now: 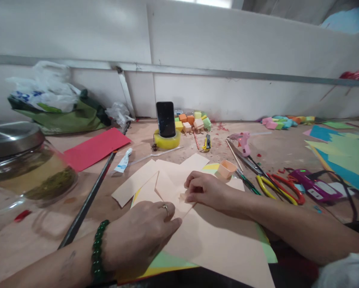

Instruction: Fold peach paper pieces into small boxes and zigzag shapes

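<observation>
Peach paper sheets lie stacked in front of me. My left hand, with a ring and a green bead bracelet, rests on them, its fingers together at the near edge of a smaller folded peach paper piece. Close by, my right hand has its thumb and fingers pinched on the right side of that piece. What lies under the left fingertips is hidden. Just beyond the right hand stands a small peach folded paper box. Green and yellow sheets stick out beneath the stack.
Scissors, a pink glue gun and a purple power strip lie at right. A phone stands in yellow tape, near small paper blocks. At left are a glass jar and red paper.
</observation>
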The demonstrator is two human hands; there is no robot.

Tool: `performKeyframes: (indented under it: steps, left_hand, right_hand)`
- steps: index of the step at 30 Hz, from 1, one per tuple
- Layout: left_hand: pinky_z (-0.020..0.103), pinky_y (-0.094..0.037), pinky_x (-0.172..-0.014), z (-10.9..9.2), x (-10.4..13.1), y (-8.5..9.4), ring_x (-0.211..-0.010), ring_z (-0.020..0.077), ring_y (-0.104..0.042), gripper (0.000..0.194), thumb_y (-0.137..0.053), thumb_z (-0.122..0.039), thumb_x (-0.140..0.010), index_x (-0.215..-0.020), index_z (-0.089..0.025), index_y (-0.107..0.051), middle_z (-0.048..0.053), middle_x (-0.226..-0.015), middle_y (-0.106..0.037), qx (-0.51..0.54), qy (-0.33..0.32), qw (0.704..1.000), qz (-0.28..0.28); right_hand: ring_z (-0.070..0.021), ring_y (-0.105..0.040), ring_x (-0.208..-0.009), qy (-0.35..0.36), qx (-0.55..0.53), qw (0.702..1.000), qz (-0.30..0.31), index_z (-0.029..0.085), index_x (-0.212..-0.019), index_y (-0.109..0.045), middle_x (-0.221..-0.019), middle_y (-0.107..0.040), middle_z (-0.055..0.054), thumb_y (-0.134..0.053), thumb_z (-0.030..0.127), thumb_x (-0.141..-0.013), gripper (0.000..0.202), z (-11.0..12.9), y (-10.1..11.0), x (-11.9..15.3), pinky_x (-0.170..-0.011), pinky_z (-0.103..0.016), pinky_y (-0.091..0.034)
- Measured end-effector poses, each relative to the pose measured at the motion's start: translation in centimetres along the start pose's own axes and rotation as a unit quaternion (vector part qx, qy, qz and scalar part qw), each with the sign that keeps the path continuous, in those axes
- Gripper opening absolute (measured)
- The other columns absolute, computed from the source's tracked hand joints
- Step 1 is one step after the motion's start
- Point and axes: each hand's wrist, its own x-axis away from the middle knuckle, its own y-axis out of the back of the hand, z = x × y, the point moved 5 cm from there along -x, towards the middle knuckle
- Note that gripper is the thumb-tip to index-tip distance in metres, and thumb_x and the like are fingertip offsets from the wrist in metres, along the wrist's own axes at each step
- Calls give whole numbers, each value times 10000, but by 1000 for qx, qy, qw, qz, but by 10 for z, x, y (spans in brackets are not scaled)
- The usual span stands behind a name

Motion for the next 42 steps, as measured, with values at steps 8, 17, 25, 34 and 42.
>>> performKeyframes:
  steps: [8, 17, 25, 34, 42]
  left_hand:
    - [322, -429, -581, -3, -3, 1, -772, 212, -601, 105, -467, -114, -862, -860, -183, -547, 54, -871, -615, 32, -17, 999, -23]
    - [342, -421, -578, -4, -2, 1, -774, 214, -598, 103, -474, -119, -858, -843, -183, -553, 40, -884, -624, 28, -14, 999, -8]
    - [337, -424, -603, -3, -2, 2, -785, 206, -598, 106, -469, -138, -870, -831, -185, -555, 38, -872, -621, 37, -18, 999, -24]
    - [303, -414, -592, -4, -2, 5, -756, 189, -589, 87, -475, -131, -833, -785, -196, -508, 25, -826, -608, 39, -7, 999, -29]
    - [327, -441, -563, -4, -12, -12, -682, 218, -596, 74, -482, -237, -893, -914, -180, -523, 47, -796, -617, -78, 49, 994, -65]
  right_hand:
    - [-195, -543, -842, 12, 111, 994, 5, 171, -952, -577, -963, -572, -54, -720, 328, -691, 337, 16, 1, 6, -709, -297, -435]
    - [-198, -552, -895, -49, 133, 988, 66, 177, -1068, -538, -1081, -555, -68, -607, 238, -792, 292, 20, 11, 13, -723, -301, -410]
    - [-193, -566, -973, -52, 171, 977, 114, 158, -1104, -537, -1136, -545, -83, -549, 100, -838, 273, 7, 17, 11, -829, -303, -436]
    - [-174, -587, -879, -4, 193, 974, 121, 176, -1044, -580, -1053, -582, -79, -474, 115, -867, 215, 12, 25, 12, -744, -284, -469]
    - [-242, -469, -1170, 214, 292, 929, 73, 140, -1190, -540, -1266, -551, -120, -539, -7, -739, 475, 32, 14, 24, -970, -380, -391]
